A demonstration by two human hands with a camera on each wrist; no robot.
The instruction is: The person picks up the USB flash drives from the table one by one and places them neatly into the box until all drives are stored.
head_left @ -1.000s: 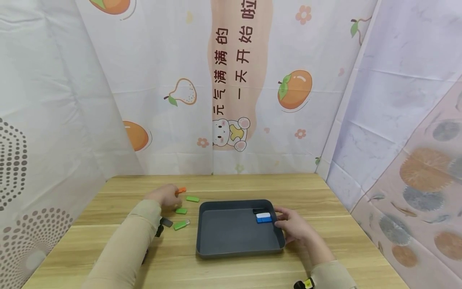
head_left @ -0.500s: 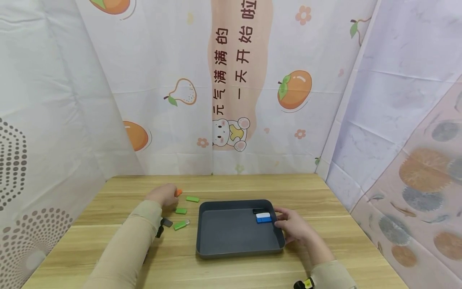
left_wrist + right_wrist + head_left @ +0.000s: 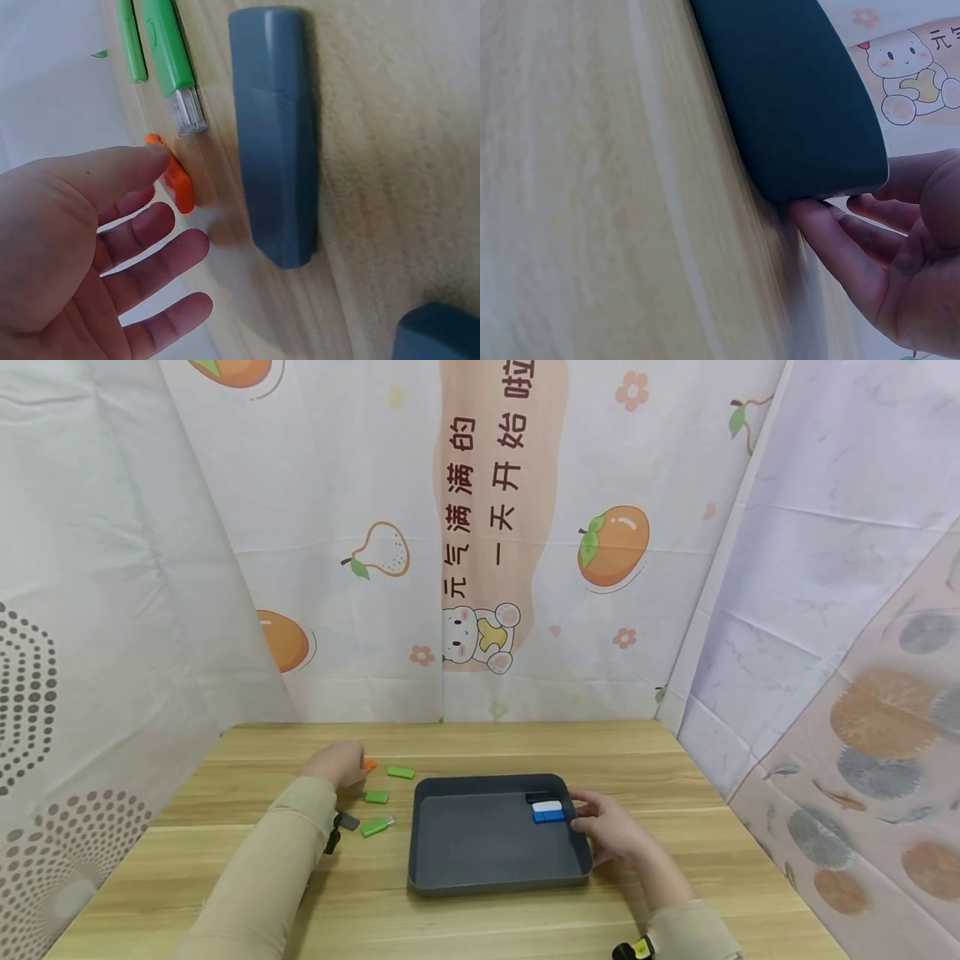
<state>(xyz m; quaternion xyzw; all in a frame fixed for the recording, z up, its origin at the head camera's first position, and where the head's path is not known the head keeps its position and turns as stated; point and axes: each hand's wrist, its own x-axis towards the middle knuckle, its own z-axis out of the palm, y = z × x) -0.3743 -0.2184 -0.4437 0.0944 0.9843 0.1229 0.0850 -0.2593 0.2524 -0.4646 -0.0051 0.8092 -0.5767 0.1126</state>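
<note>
Toward the far left corner of the desk [image 3: 480, 931], the thumb of the left hand [image 3: 335, 765] touches an orange USB stick [image 3: 180, 187]; whether its fingers pinch it, one cannot tell. Probably light and stiff, it suits holding by its long sides. The right hand [image 3: 613, 828] pinches the right edge of the tray [image 3: 498, 887].

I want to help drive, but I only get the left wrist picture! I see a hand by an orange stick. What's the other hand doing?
Observer: The right hand is touching the right side of a tray.
Operator: Ooh, a tray! Is anything in it?
Observer: Yes, a black stick, a white stick and a blue stick, toward its right end.
Operator: I see two green sticks. Are there more?
Observer: Yes, the head view shows three, all to the left of the tray.
</note>
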